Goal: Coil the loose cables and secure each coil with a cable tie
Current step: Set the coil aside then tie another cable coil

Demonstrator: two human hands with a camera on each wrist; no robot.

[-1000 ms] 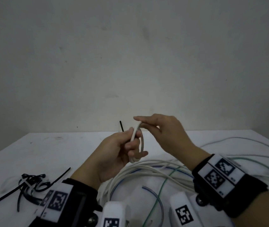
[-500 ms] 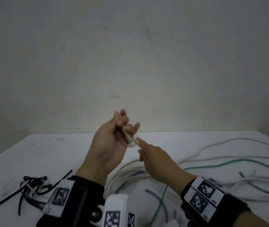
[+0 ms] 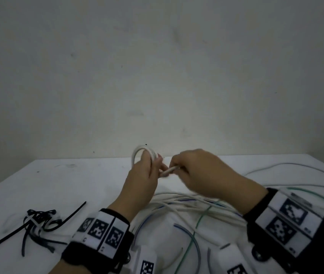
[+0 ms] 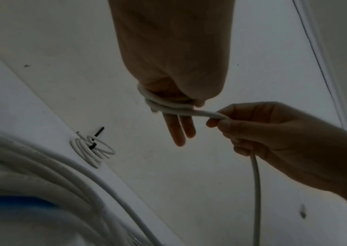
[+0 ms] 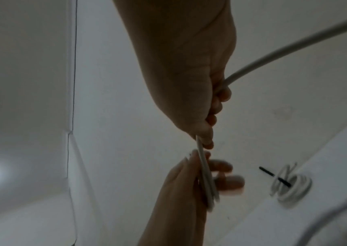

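Observation:
My left hand is raised over the table with a small coil of white cable wound round its fingers. In the left wrist view the coil circles the fingers, two of which point straight out. My right hand is just right of it and grips the same cable's free run in a closed fist. The cable trails out of the right hand toward the table.
A finished white coil with a black tie lies at the table's far edge by the wall. Black cable ties lie at the left. Loose white cables, green cables and blue cables sprawl below my wrists and to the right.
My right hand has circled the left hand with the cable, from above it, to below, to its right side now. The coil loop now stands above the left hand.

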